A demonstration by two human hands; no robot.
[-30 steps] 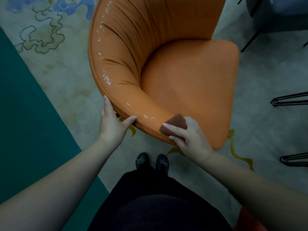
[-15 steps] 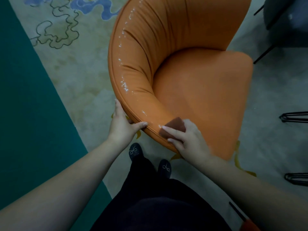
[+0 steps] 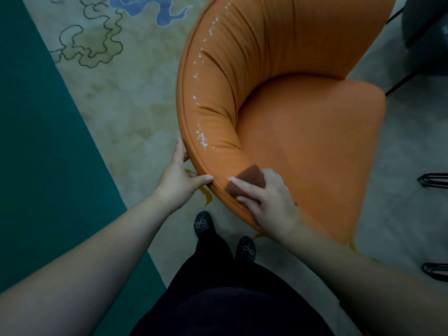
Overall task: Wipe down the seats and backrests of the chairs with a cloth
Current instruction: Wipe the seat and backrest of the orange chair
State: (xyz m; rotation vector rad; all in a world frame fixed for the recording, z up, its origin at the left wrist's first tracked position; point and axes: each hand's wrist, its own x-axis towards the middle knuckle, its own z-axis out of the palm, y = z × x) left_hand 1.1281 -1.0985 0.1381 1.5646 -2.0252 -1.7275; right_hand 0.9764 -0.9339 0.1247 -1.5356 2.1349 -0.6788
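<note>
An orange upholstered chair (image 3: 303, 141) with a curved backrest fills the upper middle of the view. Shiny wet streaks run along the backrest's top edge. My right hand (image 3: 269, 202) presses a folded brown cloth (image 3: 249, 178) onto the near end of the backrest rim, fingers curled over the cloth. My left hand (image 3: 179, 175) grips the outer rim of the backrest just left of the cloth, thumb on top and fingers behind the edge.
A pale patterned carpet (image 3: 116, 98) lies under the chair, with a teal floor strip (image 3: 36, 154) at left. A dark chair (image 3: 426, 25) stands at top right. Black wire legs (image 3: 434, 180) show at the right edge. My black shoes (image 3: 203, 223) stand close to the chair.
The view has shifted, so the chair sits further right and nearer. My right hand slid the cloth slightly along the rim toward my left hand, which keeps its hold.
</note>
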